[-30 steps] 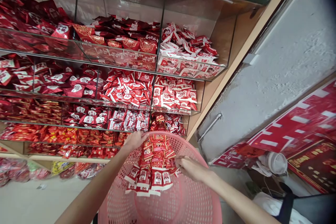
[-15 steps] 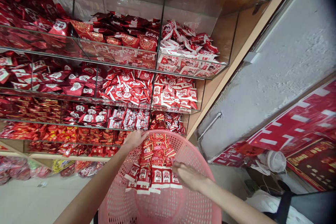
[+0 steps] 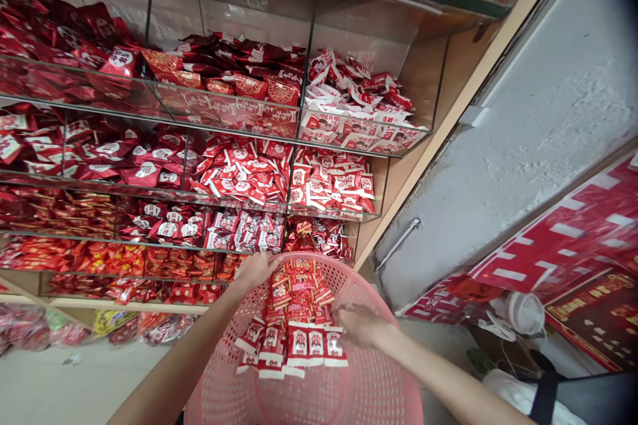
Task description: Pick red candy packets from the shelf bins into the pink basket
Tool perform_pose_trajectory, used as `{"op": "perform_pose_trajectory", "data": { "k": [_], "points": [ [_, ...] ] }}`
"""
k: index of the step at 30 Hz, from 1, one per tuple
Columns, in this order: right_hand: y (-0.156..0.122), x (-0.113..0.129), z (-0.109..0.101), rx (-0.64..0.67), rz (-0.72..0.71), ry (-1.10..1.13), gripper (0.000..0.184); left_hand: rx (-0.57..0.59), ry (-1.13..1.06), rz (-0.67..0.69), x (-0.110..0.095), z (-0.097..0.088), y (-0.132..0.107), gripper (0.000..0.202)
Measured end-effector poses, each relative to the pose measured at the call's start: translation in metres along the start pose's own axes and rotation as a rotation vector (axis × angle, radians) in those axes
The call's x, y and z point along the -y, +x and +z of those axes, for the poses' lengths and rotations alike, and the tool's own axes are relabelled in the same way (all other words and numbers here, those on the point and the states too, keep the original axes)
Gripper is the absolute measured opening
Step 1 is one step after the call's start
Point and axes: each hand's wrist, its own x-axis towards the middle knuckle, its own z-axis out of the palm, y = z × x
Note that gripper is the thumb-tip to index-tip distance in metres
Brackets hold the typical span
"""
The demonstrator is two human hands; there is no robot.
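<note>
My left hand [image 3: 256,269] is wrapped round the far-left rim of a pink perforated plastic basket [image 3: 393,405]. Inside, small red candy packets [image 3: 300,311] lie in rows on the far wall. Several red-and-white packets [image 3: 315,344] lie side by side at the near end of these rows, and a looser group [image 3: 272,343] sits to their left. My right hand [image 3: 359,325] hovers in the basket just right of the packets, smeared by motion. Its fingers do not show clearly, nor whether anything is in them.
Beyond the basket rises a shelf of clear-fronted bins [image 3: 239,109] full of red packets. A wooden side post [image 3: 428,139] and a grey wall [image 3: 538,106] stand to the right. A white fan [image 3: 526,312] is at the lower right. Bagged goods [image 3: 164,329] lie under the shelf.
My right hand has drawn slightly right and away from the rightmost red-and-white packet, which now shows fully. My left hand keeps its hold on the rim. The view has shifted a little.
</note>
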Motion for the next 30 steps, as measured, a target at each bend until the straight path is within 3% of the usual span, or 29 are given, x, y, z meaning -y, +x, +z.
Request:
{"op": "perform_pose_trajectory", "data": {
  "k": [2, 7, 12, 16, 20, 26, 30],
  "points": [
    [-0.005, -0.001, -0.039, -0.107, -0.067, -0.008, 0.016, 0.000, -0.005, -0.003, 0.001, 0.000, 0.000, 0.065],
    [-0.013, -0.005, -0.138, -0.601, -0.121, -0.026, 0.021, -0.019, -0.016, 0.009, 0.002, 0.000, -0.001, 0.067],
    [-0.002, -0.020, -0.199, -0.979, 0.204, -0.063, 0.023, -0.021, -0.021, -0.001, 0.003, 0.002, 0.001, 0.063],
    [0.019, -0.032, -0.213, -0.986, 0.414, -0.101, 0.034, -0.026, -0.032, 0.007, 0.005, 0.003, 0.001, 0.062],
    [0.036, -0.035, -0.210, -0.967, 0.457, -0.182, 0.035, -0.028, -0.016, 0.013, 0.004, 0.002, 0.001, 0.062],
    [0.043, -0.038, -0.205, -1.062, 0.384, -0.181, 0.036, -0.032, -0.010, 0.012, 0.005, 0.004, 0.002, 0.059],
    [0.039, -0.041, -0.201, -1.189, 0.203, -0.019, 0.043, -0.026, -0.025, 0.013, 0.005, 0.003, 0.001, 0.060]
  ]
}}
